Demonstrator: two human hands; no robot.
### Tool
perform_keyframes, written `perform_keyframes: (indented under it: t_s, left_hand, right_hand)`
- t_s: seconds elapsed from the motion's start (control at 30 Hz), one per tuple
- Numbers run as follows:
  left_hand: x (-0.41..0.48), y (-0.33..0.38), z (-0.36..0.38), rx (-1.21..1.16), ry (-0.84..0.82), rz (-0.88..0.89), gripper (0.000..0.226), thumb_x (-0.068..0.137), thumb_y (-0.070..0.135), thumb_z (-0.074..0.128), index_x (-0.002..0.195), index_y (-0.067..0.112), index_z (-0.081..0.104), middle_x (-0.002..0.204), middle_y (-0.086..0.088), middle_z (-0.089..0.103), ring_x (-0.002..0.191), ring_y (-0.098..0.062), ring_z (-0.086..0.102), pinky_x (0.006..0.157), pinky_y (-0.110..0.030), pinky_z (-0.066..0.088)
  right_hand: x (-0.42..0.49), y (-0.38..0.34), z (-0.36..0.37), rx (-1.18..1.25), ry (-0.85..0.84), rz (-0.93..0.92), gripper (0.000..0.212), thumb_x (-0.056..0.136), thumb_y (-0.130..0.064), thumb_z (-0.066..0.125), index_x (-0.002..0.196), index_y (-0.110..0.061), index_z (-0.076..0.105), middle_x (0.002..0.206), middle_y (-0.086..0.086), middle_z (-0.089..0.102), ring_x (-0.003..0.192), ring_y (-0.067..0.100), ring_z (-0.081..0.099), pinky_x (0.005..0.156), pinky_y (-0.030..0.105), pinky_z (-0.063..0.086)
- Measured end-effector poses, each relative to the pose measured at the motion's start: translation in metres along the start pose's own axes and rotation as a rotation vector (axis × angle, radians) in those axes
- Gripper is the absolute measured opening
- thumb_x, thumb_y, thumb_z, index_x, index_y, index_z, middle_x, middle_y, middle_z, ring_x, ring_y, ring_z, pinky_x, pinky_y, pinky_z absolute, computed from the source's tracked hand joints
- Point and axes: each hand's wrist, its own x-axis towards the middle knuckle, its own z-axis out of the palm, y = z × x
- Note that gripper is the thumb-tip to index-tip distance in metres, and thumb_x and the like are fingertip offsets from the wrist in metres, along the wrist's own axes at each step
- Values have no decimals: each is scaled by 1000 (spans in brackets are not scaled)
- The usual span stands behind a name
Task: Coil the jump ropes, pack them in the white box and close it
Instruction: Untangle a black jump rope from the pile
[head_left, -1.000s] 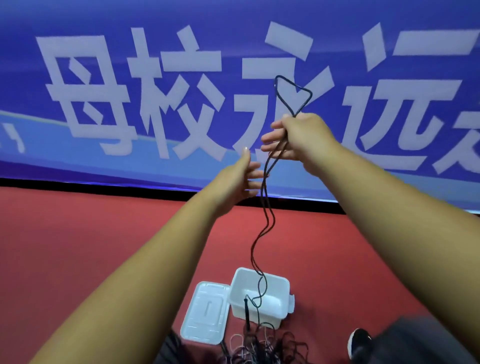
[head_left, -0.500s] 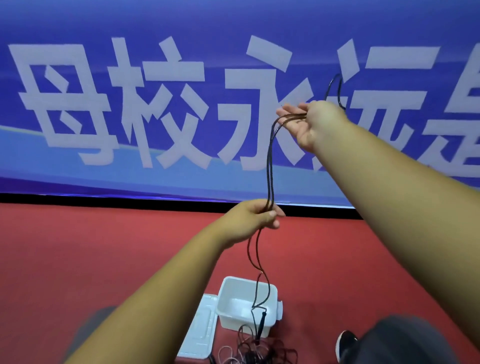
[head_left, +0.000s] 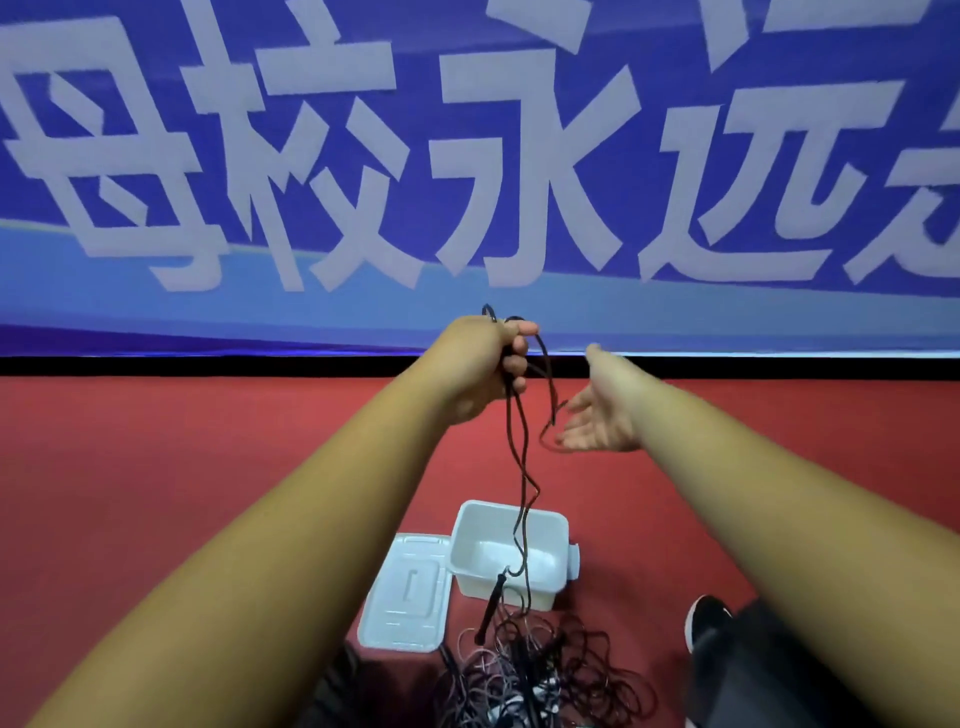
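1. A blue banner (head_left: 519, 156) fills the far wall at 12 o'clock. Its large white characters read 母校永远; a further character at the right edge is cut off, as are the strokes along the top.
2. The left hand (head_left: 485, 364) is curled in a fist round several strands of a black jump rope (head_left: 511, 431), held up in front of the banner's lower edge.
3. The right hand (head_left: 597, 415), at 3 o'clock of the left, is spread with its palm turned toward the rope. It is blurred, and whether its fingertips touch the short loop beside them cannot be told.
4. The rope's long axis runs from 12 to 6 o'clock, hanging in front of the white box (head_left: 467, 540) and ending in a black handle (head_left: 491, 608).
5. The box stands open on the red floor (head_left: 156, 493), with its lid (head_left: 408, 592) lying flat at 8 o'clock, touching it.
6. A tangled pile of ropes (head_left: 545, 670) lies at 6 o'clock of the box, cut off by the frame's bottom edge.
7. A black shoe (head_left: 706, 618) shows at 4 o'clock, partly hidden by the right arm.
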Motion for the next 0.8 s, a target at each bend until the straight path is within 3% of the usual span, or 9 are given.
perform_keyframes:
  t_s: [0.1, 0.17, 0.27, 0.37, 0.5, 0.6, 0.67, 0.8]
  left_hand:
    - [14, -1, -4, -197, 26, -135, 22, 108, 8, 33, 114, 7, 54, 68, 5, 45, 48, -9, 36, 59, -29, 40]
    - [24, 0, -9, -298, 35, -177, 21, 107, 7, 30, 108, 7, 51, 67, 4, 45, 47, -9, 37, 60, -29, 40]
    - [42, 3, -22, -409, 102, -161, 23, 104, 5, 28, 95, 6, 49, 66, 2, 43, 46, -9, 38, 61, -30, 38]
    - [58, 6, -36, -459, 187, -107, 16, 101, 6, 30, 95, 12, 43, 66, 3, 42, 47, -12, 36, 60, -29, 37]
    - [78, 0, -58, -409, 322, -51, 15, 100, 15, 39, 85, 16, 44, 64, 5, 48, 49, -15, 37, 61, -30, 35]
    - [91, -22, -70, -349, 353, -43, 17, 102, 20, 45, 86, 15, 48, 66, 2, 57, 54, -17, 46, 63, -31, 42]
    - [100, -44, -81, -297, 329, -74, 17, 103, 25, 48, 88, 16, 47, 74, -3, 67, 61, -21, 56, 71, -34, 47]
    - [109, -90, -100, -104, 262, -223, 41, 102, 46, 48, 113, 9, 61, 119, -13, 73, 99, -31, 66, 95, -43, 48]
  right_hand:
    - [5, 47, 20, -108, -91, -50, 62, 112, -53, 29, 133, -4, 60, 124, 22, 71, 105, 36, 68, 99, 47, 50]
    - [7, 70, 31, -122, -133, -101, 55, 112, -48, 30, 119, -8, 67, 115, 16, 78, 103, 32, 71, 86, 37, 50]
    - [11, 95, 39, -116, -253, -175, 69, 110, -59, 29, 119, -7, 73, 111, 15, 80, 111, 34, 75, 96, 39, 54]
    - [12, 107, 39, -130, -339, -257, 71, 109, -65, 26, 116, -11, 71, 99, 16, 78, 98, 36, 74, 98, 44, 53]
    - [19, 115, 36, -115, -342, -364, 43, 115, -39, 39, 117, -9, 68, 85, 8, 70, 83, 28, 69, 92, 50, 55]
    - [27, 119, 35, -213, -280, -441, 31, 116, -20, 39, 120, -6, 66, 81, 4, 64, 77, 24, 66, 86, 44, 58]
    - [34, 118, 36, -174, -227, -444, 30, 115, -18, 37, 117, -4, 64, 79, 5, 61, 71, 24, 64, 81, 43, 58]
    - [56, 113, 33, 49, -165, -367, 29, 115, -20, 40, 106, -6, 64, 71, 4, 56, 64, 23, 58, 86, 52, 62]
